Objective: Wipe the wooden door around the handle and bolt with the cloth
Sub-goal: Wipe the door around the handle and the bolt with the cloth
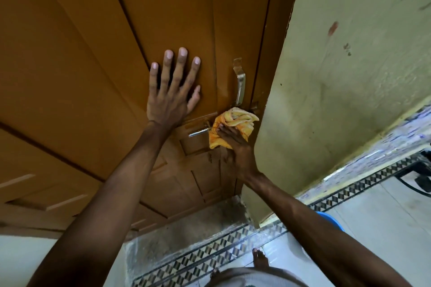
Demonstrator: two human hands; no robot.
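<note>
The brown wooden door (116, 53) fills the upper left of the head view. A metal pull handle (240, 84) stands upright near its right edge. Below it a metal bolt (198, 133) lies across the door. My left hand (173, 93) is pressed flat on the door with fingers spread, left of the handle. My right hand (235, 144) holds a crumpled yellow-orange cloth (235, 121) against the door, just under the handle's lower end and over the bolt's right end. The cloth hides that part of the bolt.
A pale green wall (338, 77) meets the door frame on the right. Below lie a patterned tile border (210, 254), a worn stone threshold (186, 223) and white floor tiles. A blue tub (331, 219) shows behind my right forearm. My bare foot (260, 261) stands near the threshold.
</note>
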